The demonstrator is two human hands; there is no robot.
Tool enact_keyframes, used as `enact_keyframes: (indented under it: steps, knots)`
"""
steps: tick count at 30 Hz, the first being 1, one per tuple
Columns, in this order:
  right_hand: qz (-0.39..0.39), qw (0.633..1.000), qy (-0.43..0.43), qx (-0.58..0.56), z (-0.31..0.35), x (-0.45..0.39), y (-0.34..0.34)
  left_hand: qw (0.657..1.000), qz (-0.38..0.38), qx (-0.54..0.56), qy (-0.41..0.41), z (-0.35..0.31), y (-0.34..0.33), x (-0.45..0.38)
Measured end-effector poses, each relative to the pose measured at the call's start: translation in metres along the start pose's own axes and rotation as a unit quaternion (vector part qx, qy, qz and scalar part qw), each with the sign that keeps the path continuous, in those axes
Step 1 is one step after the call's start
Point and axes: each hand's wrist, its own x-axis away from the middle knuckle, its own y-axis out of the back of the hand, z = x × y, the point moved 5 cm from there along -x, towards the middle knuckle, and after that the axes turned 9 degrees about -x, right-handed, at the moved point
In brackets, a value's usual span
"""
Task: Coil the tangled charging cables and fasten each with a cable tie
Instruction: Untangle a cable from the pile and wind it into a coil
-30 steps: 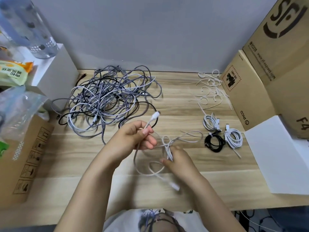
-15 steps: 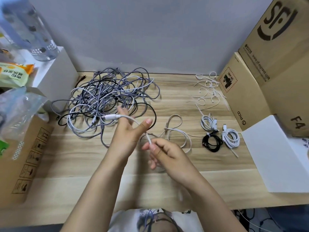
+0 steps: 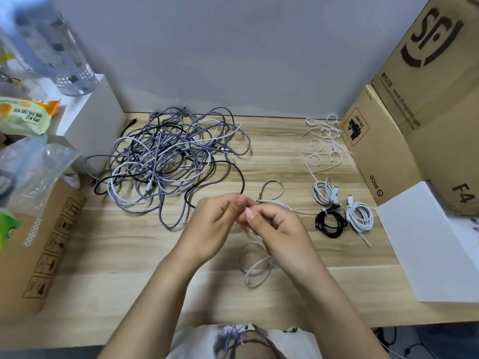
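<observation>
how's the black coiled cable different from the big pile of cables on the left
The black coiled cable is one cable wound into a tight small ring with a tie round it; the tangled pile is many cables in loose, sprawling loops, untied. The coil is all black; the pile mixes grey braided, white and black strands. Both lie on the wooden table, untouched by the hands.

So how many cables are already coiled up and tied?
3, grouped at the table's right: a white-grey coil farthest back, a black coil in front, a white coil beside the black one.
</observation>
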Motion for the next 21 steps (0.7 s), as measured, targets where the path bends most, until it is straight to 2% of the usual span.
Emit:
enact_keyframes:
  steps: [5,7,11,12,13,14,15,16,19,21]
  knots:
    - [-0.069,0.995,0.056,-0.038,0.024,-0.003,0.019,0.987,-0.004,0.152,0.054,-0.002,-0.01,0.007]
    - [-0.09,0.993,0.071,-0.03,0.027,-0.006,0.024,0.972,0.031,0.22,0.083,-0.002,-0.013,0.008]
    - [-0.084,0.992,0.096,-0.005,0.03,-0.009,0.026,0.934,0.13,0.319,0.09,-0.01,-0.019,0.012]
    - [-0.079,0.992,0.099,-0.003,0.029,-0.01,0.025,0.915,0.156,0.36,0.099,-0.012,-0.019,0.013]
    - [-0.073,0.992,0.098,0.001,0.028,-0.011,0.025,0.881,0.19,0.422,0.101,-0.017,-0.02,0.014]
    - [-0.062,0.994,0.092,0.01,0.024,-0.013,0.023,0.83,0.228,0.501,0.094,-0.023,-0.02,0.016]
    - [-0.04,0.996,0.075,0.019,0.019,-0.014,0.019,0.763,0.264,0.583,0.09,-0.031,-0.018,0.017]
    - [-0.007,0.999,0.047,0.026,0.011,-0.016,0.014,0.723,0.262,0.633,0.092,-0.038,-0.012,0.016]
    - [0.112,0.991,-0.051,0.054,-0.019,-0.012,-0.006,0.643,0.214,0.723,0.136,-0.043,0.006,0.011]
    - [0.143,0.981,-0.08,0.105,-0.03,-0.007,-0.01,0.629,0.183,0.742,0.143,-0.037,0.013,0.005]
